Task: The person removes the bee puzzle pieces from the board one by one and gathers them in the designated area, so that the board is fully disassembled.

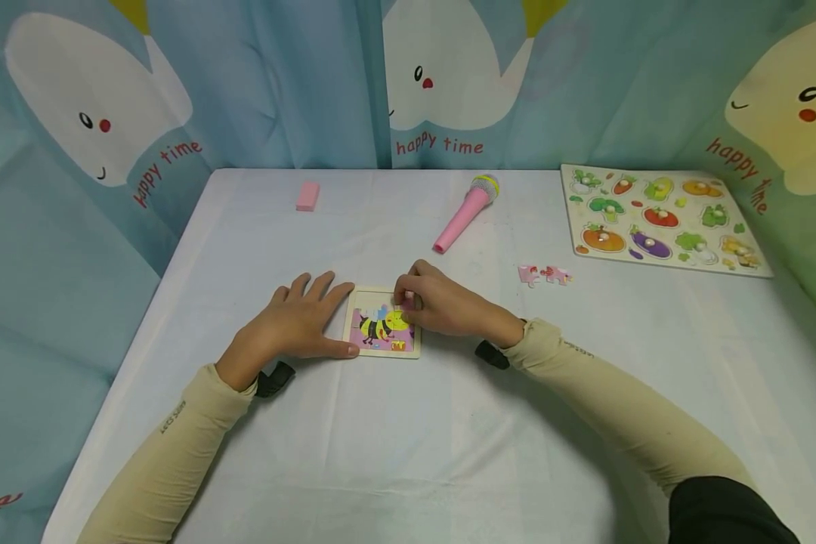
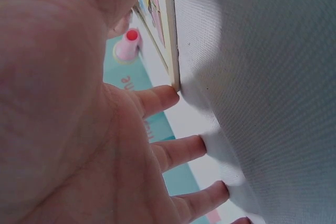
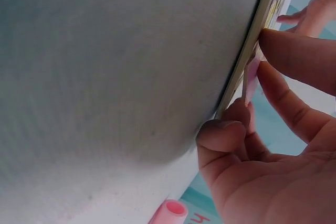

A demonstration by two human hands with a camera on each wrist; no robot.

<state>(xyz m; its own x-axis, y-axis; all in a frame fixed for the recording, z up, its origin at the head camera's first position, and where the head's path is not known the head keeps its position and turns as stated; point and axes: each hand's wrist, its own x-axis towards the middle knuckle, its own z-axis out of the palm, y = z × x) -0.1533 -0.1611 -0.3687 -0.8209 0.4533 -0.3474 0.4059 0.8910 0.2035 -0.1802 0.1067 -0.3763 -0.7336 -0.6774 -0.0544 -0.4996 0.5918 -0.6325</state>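
Observation:
A small square bee jigsaw puzzle [image 1: 381,329] in a pale wooden frame lies on the white table. Its upper part shows bare tray. My left hand [image 1: 302,319] spreads its fingers at the frame's left side, with thumb and index fingertip touching the edge near the corners. At the upper right of the frame, my right hand [image 1: 442,301] has curled fingers and pinches a pink puzzle piece [image 3: 252,77], tilted at the frame's edge in the right wrist view. The head view mostly hides that piece behind the fingers. Two loose pink puzzle pieces [image 1: 545,275] lie to the right.
Behind the hands lie a pink toy microphone [image 1: 464,217] and a pink block [image 1: 307,196]. A vegetable peg board [image 1: 663,219] occupies the back right of the table. Blue curtains [image 1: 299,83] printed with cartoon whales hang along the table's back edge.

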